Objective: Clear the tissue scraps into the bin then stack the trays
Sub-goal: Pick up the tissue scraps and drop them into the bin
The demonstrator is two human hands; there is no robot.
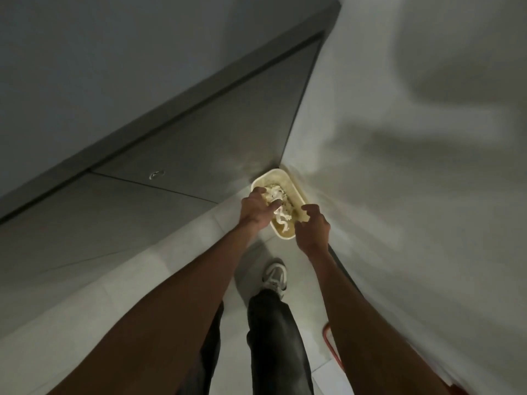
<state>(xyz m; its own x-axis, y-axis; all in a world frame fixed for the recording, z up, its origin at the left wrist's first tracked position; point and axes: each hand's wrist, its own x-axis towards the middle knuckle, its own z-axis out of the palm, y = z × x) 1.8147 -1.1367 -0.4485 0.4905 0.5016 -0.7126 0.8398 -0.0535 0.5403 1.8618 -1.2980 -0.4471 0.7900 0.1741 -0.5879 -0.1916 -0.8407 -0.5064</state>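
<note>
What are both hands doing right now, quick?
Left hand: holds tissue scraps over the bin.
Right hand: fingers curled; grip cannot be told.

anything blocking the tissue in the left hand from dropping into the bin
Nothing visible does. The left hand holds tissue scraps directly over the open bin, which has no lid on it. The right hand is at the bin's right rim, beside the drop path.

Tissue scraps (281,215) in bin (281,173) — against wall (399,166)
</note>
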